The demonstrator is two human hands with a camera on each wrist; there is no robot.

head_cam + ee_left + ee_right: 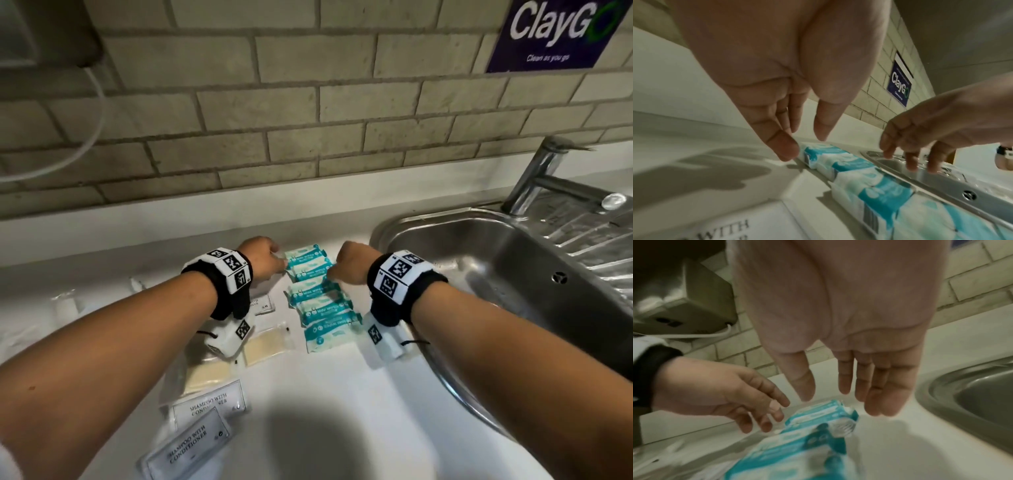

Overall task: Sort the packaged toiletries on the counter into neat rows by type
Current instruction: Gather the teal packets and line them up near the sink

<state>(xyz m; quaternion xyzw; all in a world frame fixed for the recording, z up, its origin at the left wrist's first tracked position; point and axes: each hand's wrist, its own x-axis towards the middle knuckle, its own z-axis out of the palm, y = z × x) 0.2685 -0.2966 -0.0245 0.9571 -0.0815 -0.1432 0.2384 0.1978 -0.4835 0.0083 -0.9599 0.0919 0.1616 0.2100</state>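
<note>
Several teal-and-white mini wipes packs [317, 298] lie in a row running away from me on the white counter [342, 411]. My left hand [265, 257] is at the left side of the far packs; its straight fingertips [787, 152] touch the end of a far pack [813, 155]. My right hand [347, 263] hovers at the row's right side with straight fingers [879, 402] just above a pack end [840, 423], holding nothing. Shampoo sachets [209, 404] and yellowish packets [269, 344] lie to the left of the row.
A steel sink [479, 246] with a tap [544, 171] sits close on the right of the wipes. Clear packets [65, 305] lie at the far left. The tiled wall [308, 137] backs the counter, with a steel wall-mounted box [44, 31] up on the left.
</note>
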